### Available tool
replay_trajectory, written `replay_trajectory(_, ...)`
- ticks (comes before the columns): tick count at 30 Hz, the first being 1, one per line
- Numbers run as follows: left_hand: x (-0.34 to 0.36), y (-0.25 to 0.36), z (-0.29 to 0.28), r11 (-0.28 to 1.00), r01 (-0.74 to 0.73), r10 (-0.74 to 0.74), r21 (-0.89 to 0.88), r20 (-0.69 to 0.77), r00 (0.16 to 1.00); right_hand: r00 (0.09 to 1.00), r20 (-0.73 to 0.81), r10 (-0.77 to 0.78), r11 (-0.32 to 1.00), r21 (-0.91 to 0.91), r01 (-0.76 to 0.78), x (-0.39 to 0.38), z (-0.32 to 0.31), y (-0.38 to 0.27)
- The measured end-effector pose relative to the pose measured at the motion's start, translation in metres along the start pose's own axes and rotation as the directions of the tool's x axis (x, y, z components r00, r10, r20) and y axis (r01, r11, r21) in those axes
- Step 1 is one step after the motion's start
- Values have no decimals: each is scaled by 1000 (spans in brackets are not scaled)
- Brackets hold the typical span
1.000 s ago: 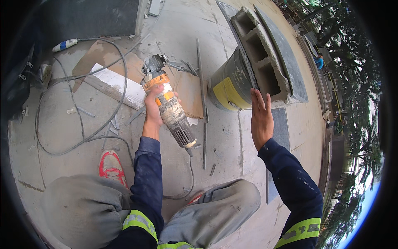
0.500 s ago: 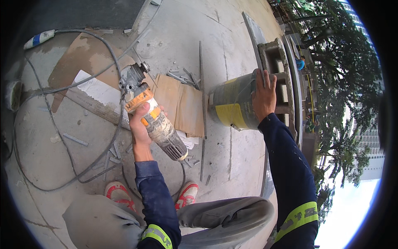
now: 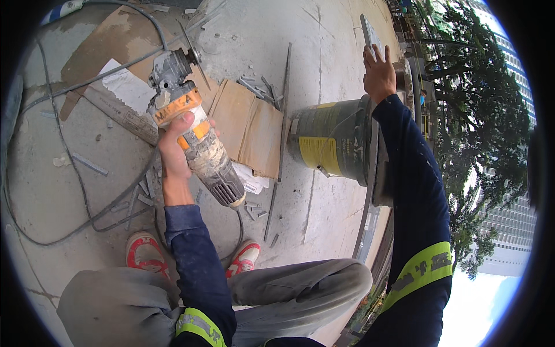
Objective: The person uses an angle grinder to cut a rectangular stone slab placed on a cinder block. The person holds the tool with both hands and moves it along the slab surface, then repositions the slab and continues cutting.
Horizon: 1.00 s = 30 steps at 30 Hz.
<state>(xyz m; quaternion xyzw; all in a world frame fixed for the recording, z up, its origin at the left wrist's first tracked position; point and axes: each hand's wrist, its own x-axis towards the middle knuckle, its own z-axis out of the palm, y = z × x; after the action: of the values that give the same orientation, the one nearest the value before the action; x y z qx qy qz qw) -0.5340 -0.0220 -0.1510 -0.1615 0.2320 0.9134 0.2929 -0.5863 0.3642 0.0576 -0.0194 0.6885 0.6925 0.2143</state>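
My left hand (image 3: 175, 151) is wrapped round the body of a dusty angle grinder (image 3: 209, 157) with orange bands. Its thin cutting disc (image 3: 195, 53) is at the upper end, clear of the floor, and I cannot tell whether it spins. My right hand (image 3: 380, 75) is stretched out with fingers spread, at the near end of a narrow grey slab (image 3: 367, 30). Whether the palm presses on the slab is hard to tell. Just below that hand is a dark green bucket (image 3: 347, 139) with a yellow label; a hollow concrete block (image 3: 404, 72) is partly hidden behind my wrist.
A brown cardboard sheet (image 3: 245, 128) and torn paper (image 3: 124, 87) lie on the concrete floor. Several cut strips (image 3: 260, 87) are scattered beside a long thin strip (image 3: 286, 92). The grey cable (image 3: 43, 254) loops across the left side. My shoes (image 3: 245, 257) are near it.
My right hand has moved away from the bucket's rim, up and outward toward the grey slab. My left hand still holds the grinder, now slightly further left and higher in view.
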Motion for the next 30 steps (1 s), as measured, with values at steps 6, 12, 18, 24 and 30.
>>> replay_trajectory(6, 0, 7, -6, 999, -35, 35, -13, 19, 999, 917, -289, -273, 916, 214, 340, -45, 10, 26)
replay_trajectory(12, 1, 7, -2, 997, -77, 77, -2, 10, 997, 845, -343, -410, 754, 394, 526, -79, 3, 48)
replay_trajectory(18, 3, 3, -2, 997, -73, 73, -1, 51, 996, 807, -322, -495, 633, 503, 589, -117, -4, 52)
replay_trajectory(24, -2, 1, 2, 997, -59, 58, 42, 14, 998, 785, -344, -516, 579, 536, 615, -144, -6, 46)
replay_trajectory(30, -10, -4, 7, 997, -69, 67, 27, 47, 997, 801, -323, -505, 580, 560, 591, -171, -3, 38)
